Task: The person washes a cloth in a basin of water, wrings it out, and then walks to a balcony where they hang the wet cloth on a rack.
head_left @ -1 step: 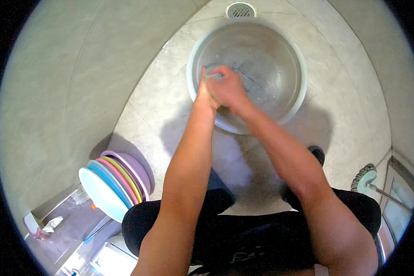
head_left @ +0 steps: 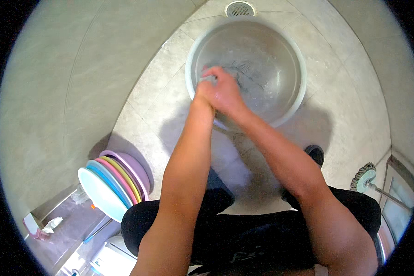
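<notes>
Over the left part of a large, pale round basin [head_left: 301, 87], both my hands are pressed together. A small pale grey-green cloth [head_left: 209, 79], partly hidden and blurred, is bunched between them. My left hand [head_left: 204, 92] is closed around it from the left and below, most of its fingers covered. My right hand [head_left: 226, 92] lies across on the right with its fingers curled over the cloth. In the basin, shallow water [head_left: 262, 60] seems to cover a dark line pattern on the bottom.
A round floor drain [head_left: 240, 9] lies just beyond the basin. At lower left, several coloured basins [head_left: 106, 192] lean in a nested stack beside a grey ledge. A mop-like brush [head_left: 364, 178] stands at right, near a dark shoe [head_left: 315, 154]. Walls curve along both sides.
My clasped hands have shifted slightly left and turned, with the right hand lying further over the left. The cloth stays between them, and the basin has not moved.
</notes>
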Motion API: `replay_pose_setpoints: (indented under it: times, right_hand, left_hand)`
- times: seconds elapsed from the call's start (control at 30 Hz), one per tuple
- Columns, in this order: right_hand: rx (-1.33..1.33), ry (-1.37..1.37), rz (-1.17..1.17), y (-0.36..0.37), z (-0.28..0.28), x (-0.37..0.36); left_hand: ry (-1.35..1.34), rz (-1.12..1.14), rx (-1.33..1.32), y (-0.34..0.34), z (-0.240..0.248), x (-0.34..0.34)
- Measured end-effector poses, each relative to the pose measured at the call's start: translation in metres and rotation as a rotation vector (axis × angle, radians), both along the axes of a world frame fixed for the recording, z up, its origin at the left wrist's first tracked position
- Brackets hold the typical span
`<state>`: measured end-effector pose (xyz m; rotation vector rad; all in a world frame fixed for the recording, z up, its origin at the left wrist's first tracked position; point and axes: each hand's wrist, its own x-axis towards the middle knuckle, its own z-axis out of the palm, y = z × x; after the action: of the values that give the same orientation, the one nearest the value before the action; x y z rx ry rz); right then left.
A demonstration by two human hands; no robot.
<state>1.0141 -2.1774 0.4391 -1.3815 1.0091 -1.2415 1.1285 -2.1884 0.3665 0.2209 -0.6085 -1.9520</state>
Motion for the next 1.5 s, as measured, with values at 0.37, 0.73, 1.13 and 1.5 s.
replay_pose_setpoints:
  times: [0.37, 0.73, 1.13, 1.5]
  right_hand:
    - [-0.342, 0.742, -0.391, -0.098, -0.102, -0.096]
    - [-0.443, 0.691, -0.159, -0.05, -0.004, -0.018]
    - [0.145, 0.173, 0.014, -0.03, -0.032, -0.023]
    - [-0.228, 0.914, -0.121, -0.094, -0.038, -0.105]
  left_hand:
    - [-0.898, 0.414, 0.638, -0.014, 0.062, -0.056]
    - [-1.358, 0.472, -0.287, -0.026, -0.033, 0.021]
    - [-0.111, 0.302, 0.471, -0.013, 0.008, -0.015]
    - [-0.783, 0.256, 0.559, -0.026, 0.043, -0.06]
